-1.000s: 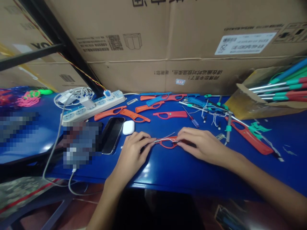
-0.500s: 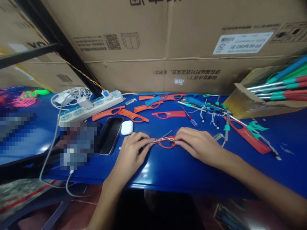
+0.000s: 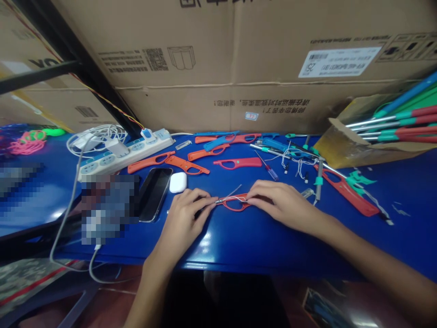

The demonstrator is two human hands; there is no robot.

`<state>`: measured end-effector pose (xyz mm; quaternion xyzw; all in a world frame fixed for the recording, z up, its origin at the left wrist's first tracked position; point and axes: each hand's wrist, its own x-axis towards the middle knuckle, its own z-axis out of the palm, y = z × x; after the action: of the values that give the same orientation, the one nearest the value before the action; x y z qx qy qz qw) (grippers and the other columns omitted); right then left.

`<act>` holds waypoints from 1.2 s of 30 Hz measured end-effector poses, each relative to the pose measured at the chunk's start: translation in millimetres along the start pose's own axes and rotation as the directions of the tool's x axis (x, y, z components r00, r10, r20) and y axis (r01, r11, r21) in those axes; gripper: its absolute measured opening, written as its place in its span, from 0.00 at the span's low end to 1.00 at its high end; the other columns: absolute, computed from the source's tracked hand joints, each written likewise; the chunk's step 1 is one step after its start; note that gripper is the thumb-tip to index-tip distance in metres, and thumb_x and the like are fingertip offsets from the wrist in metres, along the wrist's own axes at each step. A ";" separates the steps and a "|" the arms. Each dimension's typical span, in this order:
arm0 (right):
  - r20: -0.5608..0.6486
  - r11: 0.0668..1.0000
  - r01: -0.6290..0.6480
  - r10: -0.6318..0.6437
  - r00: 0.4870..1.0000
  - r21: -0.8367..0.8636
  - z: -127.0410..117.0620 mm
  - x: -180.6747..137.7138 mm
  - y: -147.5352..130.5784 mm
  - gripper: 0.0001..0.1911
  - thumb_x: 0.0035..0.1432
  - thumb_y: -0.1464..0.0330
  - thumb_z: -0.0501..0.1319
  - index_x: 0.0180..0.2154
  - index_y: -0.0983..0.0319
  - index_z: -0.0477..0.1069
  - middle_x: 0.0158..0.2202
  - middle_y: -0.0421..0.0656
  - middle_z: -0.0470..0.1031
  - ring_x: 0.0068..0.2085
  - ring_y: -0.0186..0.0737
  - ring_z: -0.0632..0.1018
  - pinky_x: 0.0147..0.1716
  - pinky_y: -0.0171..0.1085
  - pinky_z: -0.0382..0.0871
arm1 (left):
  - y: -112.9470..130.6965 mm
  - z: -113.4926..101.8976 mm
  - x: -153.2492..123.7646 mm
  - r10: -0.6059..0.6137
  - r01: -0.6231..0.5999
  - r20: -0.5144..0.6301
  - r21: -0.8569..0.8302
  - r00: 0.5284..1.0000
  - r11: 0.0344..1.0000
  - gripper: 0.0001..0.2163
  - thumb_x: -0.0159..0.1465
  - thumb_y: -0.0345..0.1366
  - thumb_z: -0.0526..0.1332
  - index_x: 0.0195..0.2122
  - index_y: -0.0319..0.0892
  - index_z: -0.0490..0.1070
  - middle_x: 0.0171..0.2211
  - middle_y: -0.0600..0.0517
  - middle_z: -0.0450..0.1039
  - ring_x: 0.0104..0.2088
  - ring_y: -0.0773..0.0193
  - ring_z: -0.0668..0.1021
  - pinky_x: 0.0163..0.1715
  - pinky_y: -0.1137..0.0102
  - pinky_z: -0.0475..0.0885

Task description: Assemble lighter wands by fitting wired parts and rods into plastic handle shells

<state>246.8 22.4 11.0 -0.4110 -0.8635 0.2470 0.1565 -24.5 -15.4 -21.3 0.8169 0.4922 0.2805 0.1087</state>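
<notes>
My left hand [image 3: 187, 212] pinches the narrow front end of a red-orange lighter handle [image 3: 235, 208], where a thin metal piece lies. My right hand [image 3: 278, 200] grips the other end between thumb and fingers, covering most of the grip. Between the two hands, the trigger loop of the handle shows. White wires [image 3: 235, 197] run along its top, and a thin strand sticks up from them. Beyond my hands lie a red lighter handle half [image 3: 243, 163] and a small screwdriver [image 3: 272, 172] with a purple handle.
Orange handle halves [image 3: 187, 164], a blue one [image 3: 221, 142] and wired parts [image 3: 302, 169] lie behind. To the left are a phone [image 3: 155, 193], a white case [image 3: 178, 182] and a power strip [image 3: 126, 157]. A bag [image 3: 332, 141] of long lighters stands at right, cardboard boxes [image 3: 205, 93] behind.
The view has shifted slightly, so everything sits a little further left. Both hands keep the same hold on the lighter handle.
</notes>
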 end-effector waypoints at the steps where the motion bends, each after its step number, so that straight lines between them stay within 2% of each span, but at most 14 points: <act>1: 0.002 1.000 -0.004 0.004 1.000 0.003 0.2 0.6 -0.7 0.11 0.70 0.64 0.55 0.42 0.57 0.76 0.44 0.42 0.78 0.44 0.40 0.78 0.43 0.40 0.70 | 0.2 0.1 0.0 -0.002 0.002 -0.002 0.002 1.000 1.000 0.09 0.71 0.34 0.59 0.48 0.49 0.78 0.42 0.50 0.76 0.41 0.60 0.75 0.42 0.62 0.67; 6: 0.035 0.998 -0.052 0.052 0.998 -0.019 -2.6 0.9 -2.4 0.10 0.69 0.65 0.56 0.41 0.57 0.76 0.43 0.41 0.77 0.44 0.40 0.77 0.41 0.41 0.70 | 0.3 0.8 -0.1 -0.006 0.006 0.001 0.010 1.000 1.000 0.09 0.71 0.35 0.59 0.48 0.49 0.78 0.43 0.51 0.76 0.42 0.60 0.75 0.42 0.62 0.67; 9: 0.088 1.000 0.023 -0.021 0.996 -0.019 -6.9 -2.6 -0.1 0.10 0.69 0.64 0.56 0.48 0.57 0.73 0.48 0.42 0.76 0.49 0.42 0.75 0.47 0.43 0.70 | -0.1 0.7 -0.6 -0.011 0.011 -0.004 0.018 1.000 1.000 0.09 0.71 0.35 0.59 0.48 0.48 0.77 0.43 0.50 0.76 0.42 0.60 0.75 0.43 0.62 0.67; 13: 0.145 0.994 0.100 -0.094 0.985 -0.033 -12.2 -9.9 -0.5 0.16 0.70 0.64 0.56 0.57 0.57 0.68 0.54 0.45 0.73 0.56 0.43 0.72 0.58 0.46 0.66 | -0.5 0.0 -1.2 -0.017 0.017 -0.012 0.027 1.000 0.999 0.09 0.71 0.34 0.59 0.48 0.47 0.77 0.43 0.50 0.76 0.42 0.60 0.76 0.44 0.61 0.67; 18: 0.141 0.983 0.156 -0.142 0.980 -0.093 -12.2 -14.2 -3.5 0.20 0.71 0.64 0.54 0.62 0.55 0.66 0.57 0.46 0.72 0.58 0.44 0.72 0.60 0.47 0.67 | -0.7 -0.2 -1.0 -0.015 0.015 -0.019 0.035 1.000 0.999 0.09 0.71 0.34 0.59 0.48 0.48 0.77 0.43 0.50 0.76 0.42 0.59 0.76 0.43 0.61 0.68; 22: 0.117 0.973 0.189 -0.174 0.978 -0.130 -10.9 -14.0 -2.0 0.21 0.71 0.64 0.53 0.62 0.54 0.67 0.56 0.47 0.73 0.56 0.45 0.74 0.58 0.49 0.69 | -0.9 -0.1 -1.1 -0.019 0.020 -0.018 0.028 1.000 0.999 0.09 0.70 0.34 0.60 0.47 0.48 0.78 0.43 0.51 0.76 0.42 0.59 0.76 0.43 0.61 0.67; 28: 0.127 0.975 0.179 -0.163 0.978 -0.132 -10.6 -14.3 -2.2 0.18 0.71 0.64 0.52 0.56 0.57 0.73 0.55 0.47 0.73 0.56 0.45 0.74 0.57 0.47 0.69 | -1.2 0.2 -1.3 -0.020 0.020 -0.022 0.026 1.000 0.999 0.08 0.70 0.35 0.60 0.47 0.48 0.78 0.43 0.51 0.76 0.42 0.59 0.76 0.44 0.61 0.68; 36: 0.147 0.977 0.177 -0.159 0.976 -0.121 -9.5 -15.1 -2.0 0.19 0.72 0.64 0.51 0.58 0.57 0.71 0.55 0.47 0.72 0.54 0.45 0.73 0.54 0.47 0.71 | 5.3 -4.3 0.7 -0.033 0.032 0.009 0.090 0.999 0.995 0.09 0.71 0.39 0.58 0.49 0.47 0.75 0.45 0.50 0.76 0.44 0.57 0.76 0.46 0.60 0.68</act>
<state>259.3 12.2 19.0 -0.3281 -0.9183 0.2023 0.0898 -22.8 -17.9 -15.1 0.8143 0.5168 0.2521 0.0791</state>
